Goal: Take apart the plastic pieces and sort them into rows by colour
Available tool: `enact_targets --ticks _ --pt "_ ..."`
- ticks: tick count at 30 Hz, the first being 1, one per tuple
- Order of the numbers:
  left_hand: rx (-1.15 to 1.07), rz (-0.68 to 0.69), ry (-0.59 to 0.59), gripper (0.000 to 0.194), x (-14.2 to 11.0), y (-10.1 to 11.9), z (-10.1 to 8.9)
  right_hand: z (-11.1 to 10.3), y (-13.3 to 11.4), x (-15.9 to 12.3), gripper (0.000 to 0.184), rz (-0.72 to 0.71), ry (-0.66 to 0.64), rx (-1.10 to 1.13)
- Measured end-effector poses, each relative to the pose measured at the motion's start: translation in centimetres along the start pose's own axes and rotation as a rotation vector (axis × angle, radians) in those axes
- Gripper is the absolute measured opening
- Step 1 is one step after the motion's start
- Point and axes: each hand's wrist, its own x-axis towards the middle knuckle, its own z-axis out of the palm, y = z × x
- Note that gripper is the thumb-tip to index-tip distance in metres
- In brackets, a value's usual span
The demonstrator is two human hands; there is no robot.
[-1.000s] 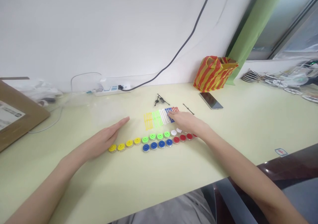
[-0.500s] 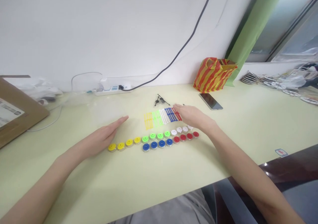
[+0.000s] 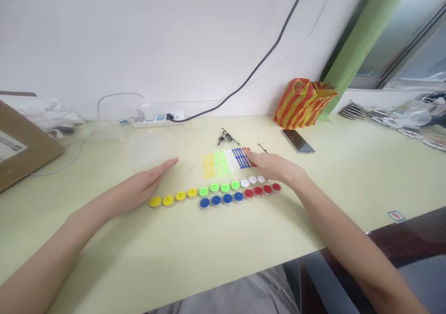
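Note:
My left hand [image 3: 144,186] is open, its fingers stretched out together, just above the left end of a row of small round wheels. In that row are several yellow wheels [image 3: 180,196], green wheels [image 3: 225,187] and white wheels [image 3: 252,179]. A nearer row has blue wheels [image 3: 216,200] and red wheels [image 3: 258,191]. My right hand [image 3: 273,165] lies open at the red rods [image 3: 245,151], partly covering them. Left of these stand blue rods [image 3: 239,158], white rods [image 3: 231,160], green rods [image 3: 220,161] and yellow rods [image 3: 209,165], side by side.
Behind the rods lies a black piece of thin struts [image 3: 227,138], with a loose dark rod [image 3: 262,148] to its right. A phone [image 3: 298,141] and a striped bag [image 3: 302,104] are at back right. A power strip [image 3: 158,120] is by the wall; a cardboard box [image 3: 26,149] stands left.
My right hand has moved slightly nearer and right, uncovering the loose dark rod behind it. The left hand stays almost in place. The view has shifted a little.

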Motion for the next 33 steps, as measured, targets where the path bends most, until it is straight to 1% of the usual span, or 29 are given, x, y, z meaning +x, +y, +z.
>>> enact_targets --ticks 4,8,16,20,23,28,31,33 --pt "0.0 0.012 -0.006 0.06 0.0 -0.1 0.0 0.4 0.2 0.5 0.057 -0.022 0.029 0.008" --pt "-0.023 0.023 0.014 0.059 0.0 -0.4 0.2 1.1 0.6 1.0 0.059 -0.045 0.082 0.01" --pt "-0.065 0.031 0.051 0.059 0.0 -0.6 0.2 1.4 0.4 1.0 0.053 -0.059 0.12 -0.014" --pt "-0.05 0.022 0.039 0.059 0.1 -0.4 0.1 1.2 0.3 0.9 0.052 -0.078 0.15 -0.021" --pt "-0.027 0.025 0.033 0.059 0.0 0.1 0.0 0.4 0.2 0.5 0.051 -0.067 0.208 -0.033" --pt "-0.016 0.023 0.075 0.059 -0.2 0.9 -0.4 -0.8 0.2 0.2 0.048 -0.014 0.309 -0.039" --pt "-0.039 0.043 0.133 0.057 0.0 1.3 -0.6 -0.9 -0.2 0.6 0.055 0.003 0.4 -0.017" --pt "-0.068 0.089 0.195 0.054 0.0 2.0 -0.6 -0.6 -1.2 0.6 0.057 -0.028 0.476 0.037"
